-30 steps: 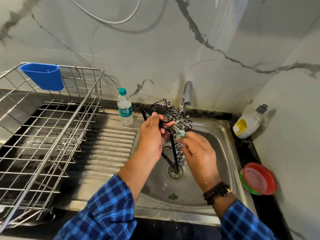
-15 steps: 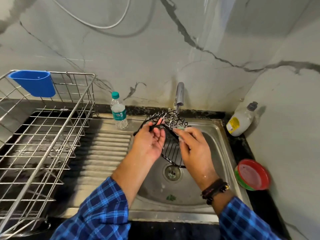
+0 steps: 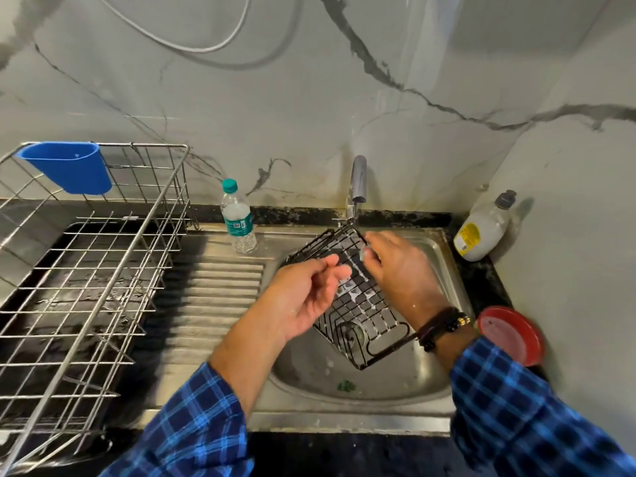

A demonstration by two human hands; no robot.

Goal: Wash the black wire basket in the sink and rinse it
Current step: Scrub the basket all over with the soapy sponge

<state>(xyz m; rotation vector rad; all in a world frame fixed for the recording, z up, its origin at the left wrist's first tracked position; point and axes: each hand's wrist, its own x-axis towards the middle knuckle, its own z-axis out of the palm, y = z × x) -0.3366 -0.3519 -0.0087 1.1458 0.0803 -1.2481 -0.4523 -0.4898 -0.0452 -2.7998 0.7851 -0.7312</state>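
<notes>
The black wire basket [image 3: 370, 316] lies tilted over the steel sink [image 3: 426, 380], its far end up under the tap [image 3: 358, 180] and its near end low by the drain. My left hand [image 3: 304, 301] grips the basket's left edge with curled fingers. At the far top rim, my right hand [image 3: 401, 273] pinches a small pale green scrubber [image 3: 363, 253] against the wires. Foam clings to the mesh. Whether water is running is not clear.
A large steel dish rack [image 3: 103, 270] with a blue cup [image 3: 69, 170] stands on the drainboard at the left. A water bottle [image 3: 238, 218] stands behind the drainboard. A soap bottle [image 3: 481, 232] and a red bowl [image 3: 509, 335] sit right of the sink.
The basket has gone from standing on end to lying tilted and lower over the sink. Both hands shifted with it, the right one moving up to the far rim.
</notes>
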